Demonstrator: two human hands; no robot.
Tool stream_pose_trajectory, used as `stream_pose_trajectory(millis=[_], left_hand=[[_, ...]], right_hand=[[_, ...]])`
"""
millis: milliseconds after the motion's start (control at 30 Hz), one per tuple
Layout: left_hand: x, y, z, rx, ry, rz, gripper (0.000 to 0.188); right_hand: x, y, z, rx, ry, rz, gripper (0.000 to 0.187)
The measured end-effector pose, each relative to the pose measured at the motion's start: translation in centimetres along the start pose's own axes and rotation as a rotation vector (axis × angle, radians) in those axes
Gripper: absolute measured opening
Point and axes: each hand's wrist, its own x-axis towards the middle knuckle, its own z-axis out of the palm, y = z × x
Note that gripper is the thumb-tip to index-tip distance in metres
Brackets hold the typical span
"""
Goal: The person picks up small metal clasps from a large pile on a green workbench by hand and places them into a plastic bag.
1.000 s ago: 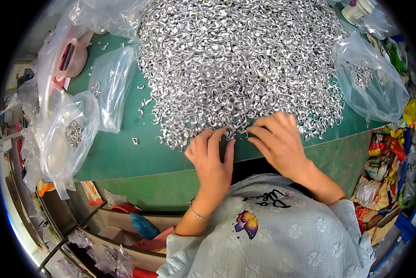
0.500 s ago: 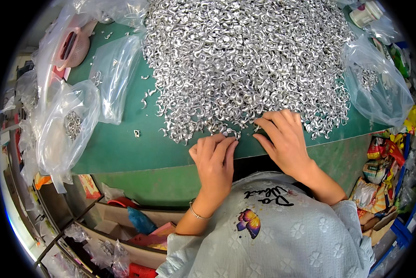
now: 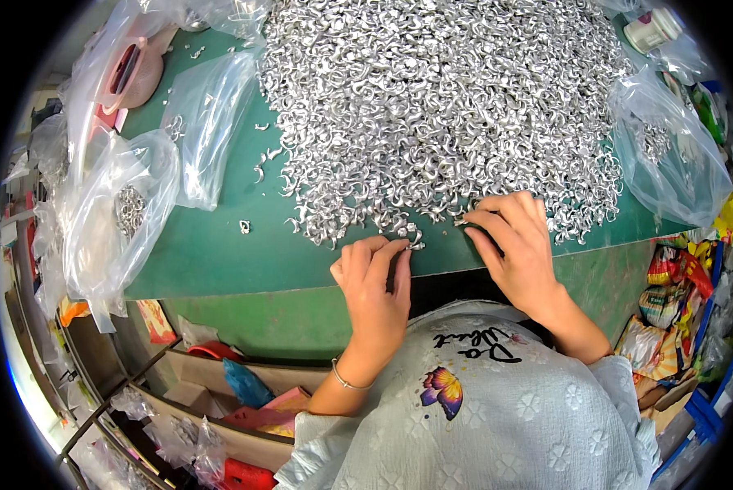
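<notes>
A wide heap of small curved silver metal pieces (image 3: 440, 106) covers the middle of the green table (image 3: 219, 253). At its near edge, my left hand (image 3: 373, 282) has thumb and forefinger closed on a hook-shaped metal piece (image 3: 416, 242), which pokes out past the fingertips. My right hand (image 3: 517, 249) is just to the right, its bent fingers at the heap's front fringe. Its thumb and forefinger come together around a small metal piece, mostly hidden at the tips. A tiny bit (image 3: 445, 233) lies on the table between the hands.
Clear plastic bags with metal pieces lie at left (image 3: 126, 220) and right (image 3: 668, 155). A pink basket (image 3: 142, 77) stands at the far left, a white jar (image 3: 652, 31) at the far right. One stray piece (image 3: 245, 226) sits left of the heap. Colourful packets (image 3: 660, 302) fill the right side.
My right hand has shifted slightly right, and its thumb and forefinger have drawn closer together. My left hand stays nearly in place, its fingertips still at the metal piece. The view has shifted slightly.
</notes>
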Motion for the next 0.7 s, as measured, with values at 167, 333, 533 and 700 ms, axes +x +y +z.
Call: stream_pose_trajectory(millis=[167,333,533,700], left_hand=[[0.0,0.3,-0.2,-0.039,0.006,-0.082,0.030],[-0.1,0.2,0.1,0.079,0.001,-0.056,0.031],[-0.2,0.0,-0.1,0.028,0.001,-0.080,0.028],[0.2,0.3,-0.1,0.034,-0.016,-0.059,0.024]], right_hand=[[0.4,-0.9,0.7,0.089,-0.012,-0.048,0.019],[1.1,-1.3,2.1,0.030,-0.050,-0.154,0.022],[1.1,-1.1,2.1,-0.063,-0.131,-0.212,0.021],[1.0,-1.3,2.7,-0.056,-0.118,-0.237,0.021]])
